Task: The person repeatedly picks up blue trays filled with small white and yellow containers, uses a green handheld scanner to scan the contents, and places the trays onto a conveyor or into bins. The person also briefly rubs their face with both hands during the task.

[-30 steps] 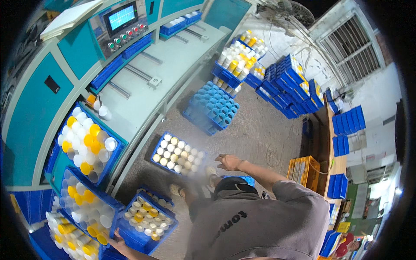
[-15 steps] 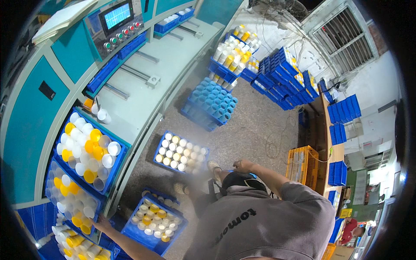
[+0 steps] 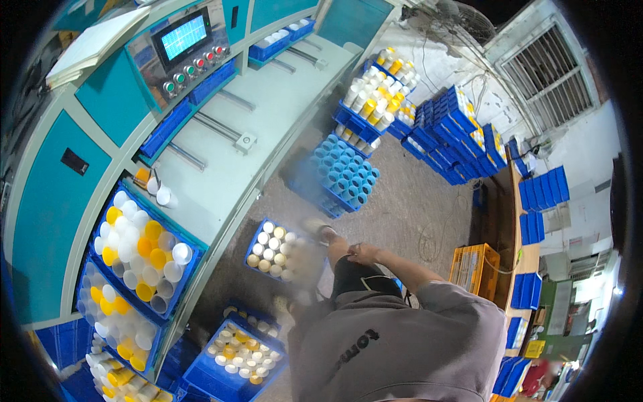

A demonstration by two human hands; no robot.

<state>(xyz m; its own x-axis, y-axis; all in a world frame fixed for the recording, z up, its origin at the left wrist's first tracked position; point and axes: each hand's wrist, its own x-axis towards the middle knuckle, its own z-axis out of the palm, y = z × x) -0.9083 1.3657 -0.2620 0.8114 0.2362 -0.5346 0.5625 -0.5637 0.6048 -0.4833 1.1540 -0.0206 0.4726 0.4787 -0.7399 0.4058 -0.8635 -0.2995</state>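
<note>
My right hand (image 3: 364,253) rests against my thigh by the dark shorts, fingers loosely bent, with nothing visible in it. My left hand is out of sight. On the left, a blue crate (image 3: 175,305) of white and yellow cups (image 3: 144,248) stands on the machine's ledge, with another crate of translucent and yellow cups (image 3: 114,315) beside it. Close to my feet, a blue crate (image 3: 253,266) on the floor holds upright white-topped cups (image 3: 269,242). Nearer me, a second blue crate (image 3: 207,376) holds white and yellow cups (image 3: 244,355).
The teal machine (image 3: 50,221) carries a screen (image 3: 182,37) and buttons above a pale worktop (image 3: 221,151). A crate of blue tubes (image 3: 345,174) stands on the floor ahead. Stacked blue crates (image 3: 445,134) line the far wall. An orange crate (image 3: 474,268) sits beside a wooden bench at right.
My left hand has left the edge of the cup crate on the ledge and gone out of view. One leg has stepped forward, and my right hand has come onto the thigh.
</note>
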